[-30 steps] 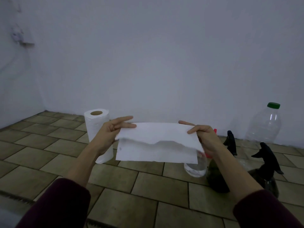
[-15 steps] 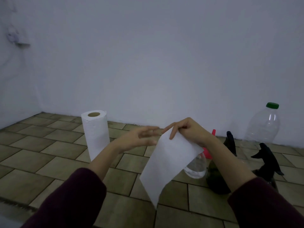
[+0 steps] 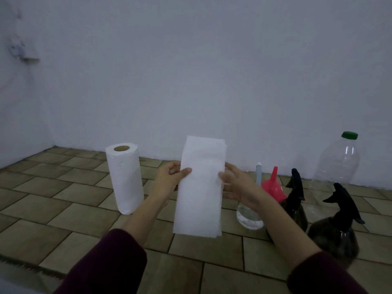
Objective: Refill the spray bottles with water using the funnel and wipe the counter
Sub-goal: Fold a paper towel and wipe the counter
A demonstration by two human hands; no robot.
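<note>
Here, both hands' fingers (image 3: 186, 171) pinching folded paper towel (image 3: 200, 187), roll (image 3: 125, 177) left, funnel (image 3: 272, 185) right

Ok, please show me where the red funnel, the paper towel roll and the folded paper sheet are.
red funnel (image 3: 272, 187): head view, on its cone.
paper towel roll (image 3: 125, 179): head view, on its side.
folded paper sheet (image 3: 200, 187): head view, on its middle.

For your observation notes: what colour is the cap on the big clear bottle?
Green; the cap shows clearly in the head view.
</note>
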